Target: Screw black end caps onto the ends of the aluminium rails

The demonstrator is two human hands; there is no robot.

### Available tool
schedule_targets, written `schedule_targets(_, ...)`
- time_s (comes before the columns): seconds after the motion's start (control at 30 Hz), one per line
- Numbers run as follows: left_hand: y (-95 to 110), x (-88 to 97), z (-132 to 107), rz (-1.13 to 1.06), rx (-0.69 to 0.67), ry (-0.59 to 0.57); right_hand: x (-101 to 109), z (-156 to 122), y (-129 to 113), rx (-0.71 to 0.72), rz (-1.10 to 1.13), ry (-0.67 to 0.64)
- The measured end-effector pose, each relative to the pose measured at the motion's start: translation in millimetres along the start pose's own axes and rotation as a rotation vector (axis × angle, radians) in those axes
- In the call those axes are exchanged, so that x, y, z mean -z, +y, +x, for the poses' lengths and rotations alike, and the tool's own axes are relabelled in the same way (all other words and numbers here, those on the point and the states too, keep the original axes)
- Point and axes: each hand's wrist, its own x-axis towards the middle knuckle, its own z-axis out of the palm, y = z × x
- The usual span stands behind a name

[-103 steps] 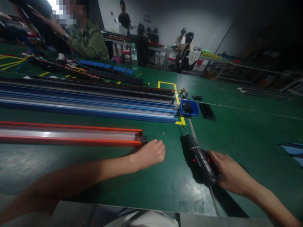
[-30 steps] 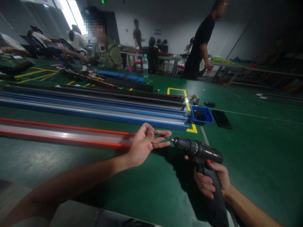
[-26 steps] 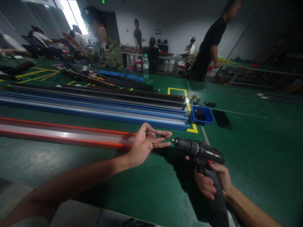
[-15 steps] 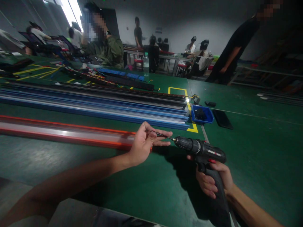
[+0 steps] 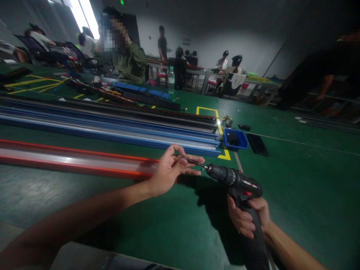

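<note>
The room was dim, lit by a blown-out window (image 5: 85, 17) beyond the far edge of the tabletop (image 5: 298, 180) and a paler patch across the back wall (image 5: 202, 22). Glare lay along the orange-edged rail (image 5: 67, 160) and on the tabletop's near left part, while a dark shadow spread beside the drill (image 5: 239, 183). Past the far edge, a figure (image 5: 317, 71) at right blurred into gloom, stretched by wide-angle distortion.

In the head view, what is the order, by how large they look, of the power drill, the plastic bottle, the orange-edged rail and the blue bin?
1. Orange-edged rail, running out of frame
2. Power drill, nearer the camera
3. Blue bin
4. Plastic bottle, farther away
</note>
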Motion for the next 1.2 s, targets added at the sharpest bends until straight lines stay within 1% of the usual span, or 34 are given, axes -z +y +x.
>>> schedule_targets(0.2,-3.0,5.9,-0.2,-0.008,0.006,-0.020,0.9,-0.6,-0.9,0.008,-0.018,-0.013)
schedule_targets(0.27,-5.2,9.1,0.8,0.011,0.012,-0.057,0.8,-0.2,-1.3,0.017,-0.014,-0.017)
schedule_targets(0.33,-6.6,16.2,4.8,0.053,0.014,-0.114,0.8,-0.5,-2.4,0.027,-0.017,-0.009)
schedule_targets(0.4,-5.0,29.4,12.4,0.137,0.014,-0.159,0.8,-1.5,-4.2,0.035,-0.030,0.012)
schedule_targets(0.47,0.5,48.1,22.3,0.293,0.036,-0.191,0.6,-2.7,-6.7,0.048,-0.044,0.040)
schedule_targets(0.5,4.4,58.2,27.2,0.428,0.078,-0.227,0.3,-3.2,-8.0,0.057,-0.049,0.051)
schedule_targets(0.53,8.6,68.0,31.4,0.592,0.147,-0.318,-0.2,-3.6,-9.4,0.067,-0.053,0.060)
schedule_targets(0.6,15.6,83.2,36.8,0.942,0.207,-0.523,-1.8,-3.8,-12.1,0.090,-0.059,0.073)
schedule_targets(0.63,17.8,87.6,37.7,1.075,0.218,-0.566,-2.9,-3.6,-13.5,0.100,-0.063,0.085)
schedule_targets(0.67,19.0,89.7,37.4,1.179,0.230,-0.603,-4.1,-3.4,-14.8,0.108,-0.069,0.104)
schedule_targets(0.73,18.9,88.3,34.3,1.331,0.236,-0.647,-6.5,-2.7,-17.4,0.129,-0.086,0.153)
schedule_targets(0.83,17.6,80.7,28.4,1.440,0.202,-0.727,-8.9,-1.3,-20.4,0.172,-0.119,0.212)
schedule_targets(0.9,18.1,77.4,26.0,1.460,0.180,-0.765,-9.3,-0.4,-21.8,0.195,-0.142,0.223)
schedule_targets(0.97,19.4,76.8,25.2,1.461,0.179,-0.780,-9.1,0.4,-22.8,0.208,-0.161,0.236)
schedule_targets(1.2,18.7,79.4,25.3,1.447,0.181,-0.753,-10.2,0.4,-24.2,0.165,-0.193,0.298)
